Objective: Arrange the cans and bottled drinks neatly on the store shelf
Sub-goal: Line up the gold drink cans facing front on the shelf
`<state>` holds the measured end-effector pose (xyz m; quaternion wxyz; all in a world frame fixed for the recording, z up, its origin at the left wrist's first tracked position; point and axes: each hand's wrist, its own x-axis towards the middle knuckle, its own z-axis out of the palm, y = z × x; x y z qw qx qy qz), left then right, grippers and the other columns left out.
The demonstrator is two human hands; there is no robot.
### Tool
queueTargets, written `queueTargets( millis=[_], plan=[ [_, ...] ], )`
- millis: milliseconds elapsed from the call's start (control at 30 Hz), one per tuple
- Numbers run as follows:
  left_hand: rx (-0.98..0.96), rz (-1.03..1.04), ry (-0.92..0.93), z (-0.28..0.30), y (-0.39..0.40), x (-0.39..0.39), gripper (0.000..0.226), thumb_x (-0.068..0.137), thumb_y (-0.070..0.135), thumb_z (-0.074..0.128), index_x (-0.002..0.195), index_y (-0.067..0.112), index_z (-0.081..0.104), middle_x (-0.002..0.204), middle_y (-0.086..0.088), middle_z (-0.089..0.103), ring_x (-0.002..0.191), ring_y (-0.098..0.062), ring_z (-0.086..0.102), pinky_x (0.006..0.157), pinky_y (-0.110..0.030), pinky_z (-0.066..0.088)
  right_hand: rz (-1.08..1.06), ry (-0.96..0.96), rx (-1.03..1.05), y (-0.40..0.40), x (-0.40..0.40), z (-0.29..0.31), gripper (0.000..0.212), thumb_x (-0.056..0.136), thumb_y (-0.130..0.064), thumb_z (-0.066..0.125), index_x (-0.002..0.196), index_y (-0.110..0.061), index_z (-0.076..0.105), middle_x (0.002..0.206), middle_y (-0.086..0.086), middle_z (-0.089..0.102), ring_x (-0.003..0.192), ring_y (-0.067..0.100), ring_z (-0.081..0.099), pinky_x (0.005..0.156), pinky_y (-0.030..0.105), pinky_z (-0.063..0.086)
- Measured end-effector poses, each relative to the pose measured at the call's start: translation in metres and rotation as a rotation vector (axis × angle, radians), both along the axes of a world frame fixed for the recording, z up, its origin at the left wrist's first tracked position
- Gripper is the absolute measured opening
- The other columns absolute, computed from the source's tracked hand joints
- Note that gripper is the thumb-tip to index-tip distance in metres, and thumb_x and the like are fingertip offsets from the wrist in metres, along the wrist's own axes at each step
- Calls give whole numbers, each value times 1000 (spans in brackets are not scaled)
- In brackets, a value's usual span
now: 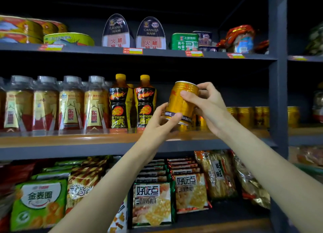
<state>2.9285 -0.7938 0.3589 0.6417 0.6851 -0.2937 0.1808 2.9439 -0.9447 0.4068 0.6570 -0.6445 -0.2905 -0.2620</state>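
The left hand (161, 121) grips the lower end of a gold ribbed metal drink can (181, 102) with a dark band near its base, and the right hand (207, 104) curls round its upper part. The can hangs before the wooden middle shelf (70, 140), tilted, top up and rightward

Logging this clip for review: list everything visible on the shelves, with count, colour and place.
gold can: one, tilted, held before the middle shelf
gold cans: several, middle shelf, right
Hi-Tiger bottles: two in front, black and yellow, middle shelf
clear-capped bottles: a row, red and gold labels, middle shelf, left
canned ham tins: two, upright, top shelf
green tin: one, top shelf
snack packets: many, bottom shelf
left hand: grips can's base
right hand: grips can's top
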Motion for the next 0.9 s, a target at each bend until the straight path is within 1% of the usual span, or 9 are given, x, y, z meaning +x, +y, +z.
queueTargets(
  millis=[67,133,200,300,367,533,633,767,900],
  plan=[
    [-46,49,-34,0,5,-4,66,77,36,73,134,29,39,122,-9,57,104,-22,64,89,-36,54,87,31,21,2,-4,-3,55,66,-36,76,111,-17,52,117,5,57,107,21,60,84,33,54],
    [31,264,-245,3,15,-8,64,76,26,76,130,30,41,122,-2,52,106,-18,60,83,-30,55,148,93,-20,-1,-9,-5,48,64,-39,72,103,-17,56,112,6,61,109,22,60,88,32,52],
    [111,416,-494,10,27,-9,70,72,20,81,127,33,40,122,8,48,114,-10,52,88,-29,52,226,229,-81,-3,-11,-6,49,69,-43,68,109,-17,58,115,9,63,110,26,62,91,36,52],
    [221,437,-704,17,28,-19,83,66,19,84,125,41,30,120,17,48,115,4,47,96,-15,41,453,444,0,0,-15,-9,52,78,-44,64,121,-15,59,113,15,68,99,29,69,76,36,59],
    [240,395,-754,16,21,-25,86,64,20,83,128,39,28,121,10,52,116,1,49,97,-13,38,540,485,30,6,-18,-11,51,83,-46,58,123,-15,60,116,13,68,99,25,69,71,34,59],
    [190,377,-698,12,24,-20,79,65,23,83,131,21,39,125,9,52,119,-8,51,98,-30,46,635,511,146,8,-14,-13,60,80,-42,61,129,-9,54,118,19,66,99,29,69,70,35,59],
    [204,337,-608,12,26,-21,70,69,17,83,126,24,43,125,14,50,115,-4,51,89,-23,50,613,478,220,8,-10,-11,49,77,-34,65,117,-7,60,109,16,69,93,26,70,66,34,59],
    [130,127,-343,11,32,-22,66,70,22,78,126,35,45,126,10,52,111,-8,59,81,-21,53,498,308,236,6,-3,-6,59,72,-29,68,126,-9,53,119,14,60,104,25,63,78,35,59],
    [-152,-173,-44,15,40,-22,46,78,19,72,120,28,57,120,-8,62,107,-22,64,85,-30,54,438,248,183,3,2,-6,61,70,-28,70,127,-12,52,120,13,59,106,26,63,84,37,57]
  ],
)
